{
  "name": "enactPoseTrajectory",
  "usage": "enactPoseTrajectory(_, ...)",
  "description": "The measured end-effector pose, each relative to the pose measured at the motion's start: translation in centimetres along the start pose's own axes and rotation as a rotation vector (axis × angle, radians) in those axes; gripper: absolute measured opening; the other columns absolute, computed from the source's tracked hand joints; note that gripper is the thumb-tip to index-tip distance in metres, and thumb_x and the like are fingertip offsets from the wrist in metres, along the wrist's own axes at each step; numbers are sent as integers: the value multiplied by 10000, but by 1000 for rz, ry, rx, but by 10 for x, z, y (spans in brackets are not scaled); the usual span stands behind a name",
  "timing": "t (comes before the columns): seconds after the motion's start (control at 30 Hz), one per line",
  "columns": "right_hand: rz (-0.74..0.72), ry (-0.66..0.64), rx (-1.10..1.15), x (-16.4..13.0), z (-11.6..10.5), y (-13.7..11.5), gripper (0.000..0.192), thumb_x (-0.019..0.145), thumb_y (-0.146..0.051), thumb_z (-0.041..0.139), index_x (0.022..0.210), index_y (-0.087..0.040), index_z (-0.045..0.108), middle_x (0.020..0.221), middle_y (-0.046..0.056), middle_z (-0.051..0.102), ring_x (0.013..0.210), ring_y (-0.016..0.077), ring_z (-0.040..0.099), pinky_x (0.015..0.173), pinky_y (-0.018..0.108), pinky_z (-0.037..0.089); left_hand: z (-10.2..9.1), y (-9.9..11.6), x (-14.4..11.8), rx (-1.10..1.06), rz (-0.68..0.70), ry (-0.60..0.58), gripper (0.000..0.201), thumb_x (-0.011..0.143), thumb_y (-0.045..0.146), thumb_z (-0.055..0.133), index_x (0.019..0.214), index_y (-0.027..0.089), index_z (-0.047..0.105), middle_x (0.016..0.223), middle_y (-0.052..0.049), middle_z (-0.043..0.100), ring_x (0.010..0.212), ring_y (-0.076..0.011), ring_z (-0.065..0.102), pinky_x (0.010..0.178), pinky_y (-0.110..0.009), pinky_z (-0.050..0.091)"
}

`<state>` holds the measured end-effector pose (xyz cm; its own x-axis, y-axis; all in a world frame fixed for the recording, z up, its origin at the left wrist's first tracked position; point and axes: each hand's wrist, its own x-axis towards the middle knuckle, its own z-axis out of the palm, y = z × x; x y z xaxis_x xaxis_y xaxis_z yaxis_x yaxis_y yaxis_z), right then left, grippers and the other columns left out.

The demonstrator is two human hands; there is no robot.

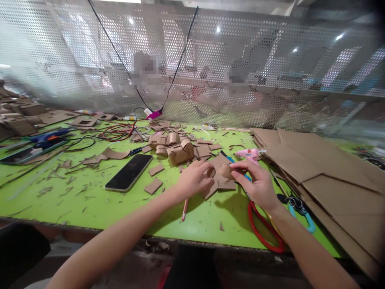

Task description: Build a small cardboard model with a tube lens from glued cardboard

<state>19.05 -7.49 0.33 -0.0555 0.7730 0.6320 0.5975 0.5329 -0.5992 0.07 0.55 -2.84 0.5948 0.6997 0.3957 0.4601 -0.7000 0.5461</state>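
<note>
Both hands, left [194, 178] and right [255, 182], pinch the cardboard piece [221, 174] mid-assembly; next move likely needs the glue gun [251, 153] nearby.

We extend both bare forearms forward from the lower edge of the view, converging toward the centre. Our left hand [195, 178] is held palm down with the knuckles up, the wrist roughly straight, and the fingers curled inward toward the right so that their tips close in a pinch. Our right hand [255, 182] lies opposite, just beside the left, its back facing up and slightly to the right, the wrist bent a little inward. Its thumb and index finger point left and are pressed together in a pinch grip; the remaining fingers curl beneath.
</note>
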Motion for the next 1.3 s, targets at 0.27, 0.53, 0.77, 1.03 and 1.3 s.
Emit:
enactPoseTrajectory(0.27,-340,-211,-324,4,0,18,274,883,-210,555,1154,-248,550,986,44,700,901,191,630,812,359,497,-11,8,-1,-355,188,-127,428,820,242,593,1238,213,507,1038,-83,671,898,-183,631,796,-315,500)
enactPoseTrajectory(0.53,73,82,-614,-44,-52,-11,130,841,-352,593,920,-249,584,817,25,665,740,196,635,670,318,478,-4,8,1,-762,-48,95,182,738,257,687,799,182,533,746,3,617,672,-118,612,635,-245,504)
enactPoseTrajectory(0.77,442,-271,-810,-111,-59,12,275,768,-509,586,788,-235,601,777,33,655,638,214,613,527,296,409,-21,15,4,-1366,-202,167,492,623,226,787,1023,203,500,874,-5,651,863,-158,669,734,-253,530)
enactPoseTrajectory(1.03,649,-269,-317,-99,-79,18,326,776,-532,579,869,-220,595,667,16,607,572,186,564,472,277,423,-23,13,2,-1209,-135,193,316,644,266,774,923,174,656,895,-31,697,849,-166,634,767,-289,508)
enactPoseTrajectory(1.3,527,-169,195,-61,-44,20,410,753,-590,614,911,-212,616,629,-12,541,431,99,450,385,232,367,-29,20,0,-1208,-122,359,403,649,248,764,967,192,524,856,-18,685,702,-123,615,505,-188,446)
